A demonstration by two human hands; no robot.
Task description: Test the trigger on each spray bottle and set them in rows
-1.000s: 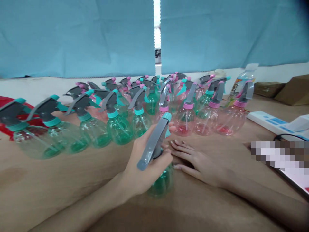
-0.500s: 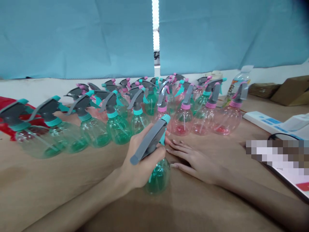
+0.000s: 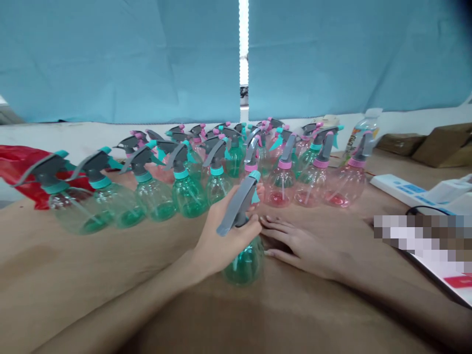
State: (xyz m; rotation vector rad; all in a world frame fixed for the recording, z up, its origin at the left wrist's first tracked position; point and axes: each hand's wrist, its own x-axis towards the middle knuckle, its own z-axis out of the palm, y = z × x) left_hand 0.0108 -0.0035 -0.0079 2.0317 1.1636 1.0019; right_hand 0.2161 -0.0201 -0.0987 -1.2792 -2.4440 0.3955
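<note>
My left hand (image 3: 217,236) is wrapped round the neck of a green spray bottle (image 3: 245,263) with a grey trigger head, standing on the brown table (image 3: 92,275) in front of me. My right hand (image 3: 298,241) lies flat on the table just right of that bottle, fingers stretched out and pointing left, holding nothing. Behind both hands stand several rows of spray bottles, green ones (image 3: 188,194) to the left and pink ones (image 3: 282,189) to the right.
A red bag (image 3: 22,164) lies at the far left behind the bottles. A labelled drink bottle (image 3: 359,132) stands at the back right, with a white power strip (image 3: 405,189), cardboard boxes (image 3: 446,140) and papers to the right. A blue curtain (image 3: 129,59) hangs behind.
The bottle in my left hand has shifted slightly and stands more upright. The view has shifted a little. My right hand has stayed flat on the table.
</note>
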